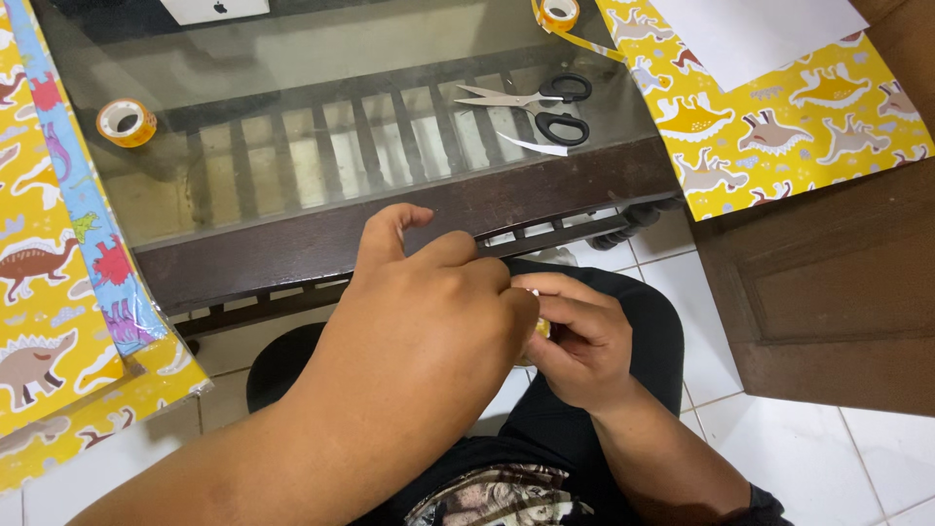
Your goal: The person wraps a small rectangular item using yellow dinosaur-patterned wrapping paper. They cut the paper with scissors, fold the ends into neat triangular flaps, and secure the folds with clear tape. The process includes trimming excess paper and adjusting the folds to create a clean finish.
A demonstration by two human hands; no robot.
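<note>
Both hands meet over the lap: right hand [584, 351] pinching small yellow tape roll [542, 329], left hand [438, 302] fingers pressed at it; best steady the roll, pick slowly.

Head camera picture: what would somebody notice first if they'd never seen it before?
Probably the two hands pressed together in the middle: the left hand covers most of the right hand, which pinches something small and yellowish that is mostly hidden. Next, the bright yellow dinosaur wrapping paper at the top right and another sheet down the left edge. On the glass table lie black-handled scissors and a tape roll.
</note>
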